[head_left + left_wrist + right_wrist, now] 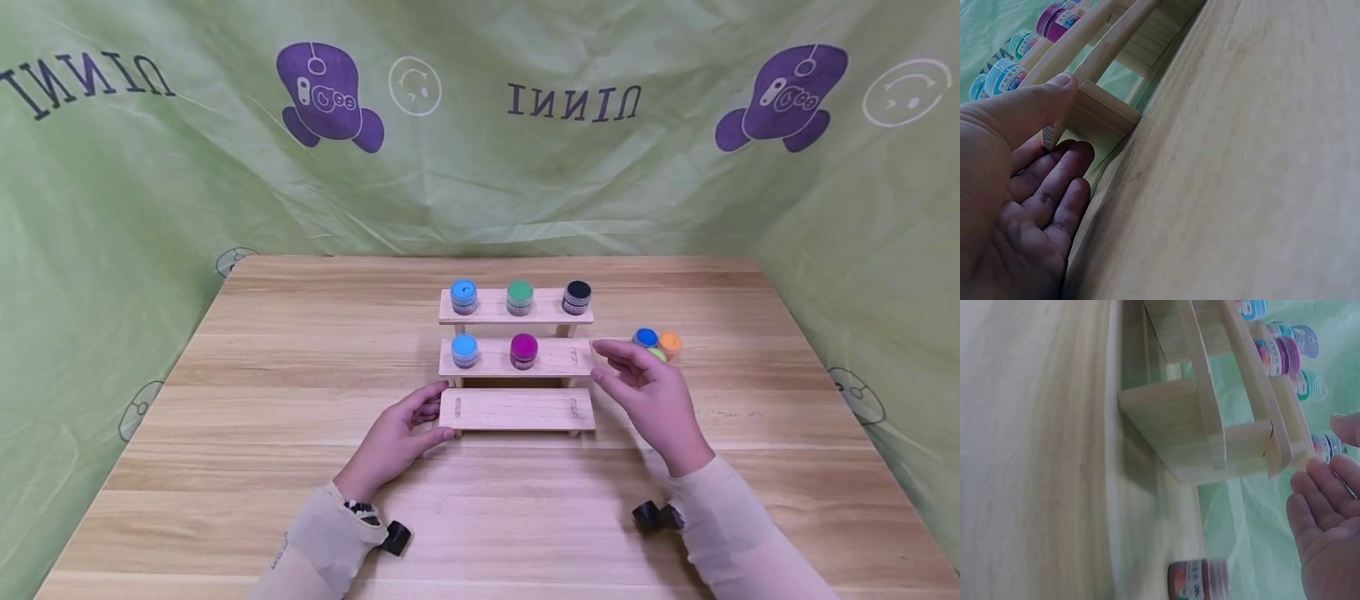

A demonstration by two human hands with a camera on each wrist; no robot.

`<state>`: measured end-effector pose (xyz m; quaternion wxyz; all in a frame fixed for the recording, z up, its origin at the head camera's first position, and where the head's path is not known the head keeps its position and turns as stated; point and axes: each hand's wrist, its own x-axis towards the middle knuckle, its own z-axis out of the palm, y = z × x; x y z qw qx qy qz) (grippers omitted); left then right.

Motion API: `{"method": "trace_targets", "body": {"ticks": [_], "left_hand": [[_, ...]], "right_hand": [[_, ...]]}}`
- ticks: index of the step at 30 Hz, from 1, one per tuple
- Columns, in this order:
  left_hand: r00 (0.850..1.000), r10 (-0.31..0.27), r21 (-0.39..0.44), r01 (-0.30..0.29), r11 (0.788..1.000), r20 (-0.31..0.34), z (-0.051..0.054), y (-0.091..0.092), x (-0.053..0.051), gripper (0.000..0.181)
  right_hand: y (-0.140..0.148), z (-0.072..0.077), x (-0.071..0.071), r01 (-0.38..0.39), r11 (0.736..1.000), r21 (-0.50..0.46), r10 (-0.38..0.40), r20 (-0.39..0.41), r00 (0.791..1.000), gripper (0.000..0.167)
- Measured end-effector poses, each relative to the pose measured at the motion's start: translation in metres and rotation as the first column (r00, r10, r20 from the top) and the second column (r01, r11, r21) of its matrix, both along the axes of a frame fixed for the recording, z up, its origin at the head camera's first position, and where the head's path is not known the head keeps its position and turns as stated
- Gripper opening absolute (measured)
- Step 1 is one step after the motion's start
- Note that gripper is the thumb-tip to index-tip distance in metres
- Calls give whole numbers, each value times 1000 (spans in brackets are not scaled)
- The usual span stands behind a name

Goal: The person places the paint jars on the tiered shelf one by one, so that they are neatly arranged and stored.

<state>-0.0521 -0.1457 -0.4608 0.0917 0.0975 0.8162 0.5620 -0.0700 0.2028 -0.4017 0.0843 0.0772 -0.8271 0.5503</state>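
A three-step wooden display stand (517,408) stands mid-table. Blue (463,297), green (520,297) and black (577,297) paint jars line its top step. The middle step carries a light blue jar (465,351) and a magenta jar (523,351). My left hand (401,433) holds the left end of the bottom step; in the left wrist view its thumb (1054,94) touches the corner, with curled fingers below. Beside the middle step's right end is my right hand (652,396), its fingers loosely bent around nothing. In the right wrist view they are apart from the stand.
Just beyond the right hand, a dark blue jar (645,337), an orange jar (670,343) and a partly hidden lime green jar (657,354) sit close together. The wood-grain table (300,375) is bordered by green printed fabric (480,192) at the back and sides.
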Motion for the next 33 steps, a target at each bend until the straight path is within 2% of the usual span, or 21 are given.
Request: {"method": "trace_targets", "body": {"ticks": [10, 18, 25, 33], "left_hand": [[1000, -6, 4, 6, 1000, 0, -1, -1, 0, 72], [1000, -1, 8, 1, 1000, 1, 0, -1, 1, 72], [1000, 3, 1, -3, 1000, -2, -1, 0, 0, 71], [1000, 6, -5, -6, 1000, -6, -1, 0, 0, 71]], "right_hand": [[13, -5, 2, 55, 998, 44, -56, 14, 998, 38], [22, -13, 1, 72, 997, 9, -72, 50, 996, 42], [28, -21, -2, 99, 995, 17, -100, 91, 991, 43], [35, -28, -6, 93, 996, 4, -93, 115, 989, 47]]}}
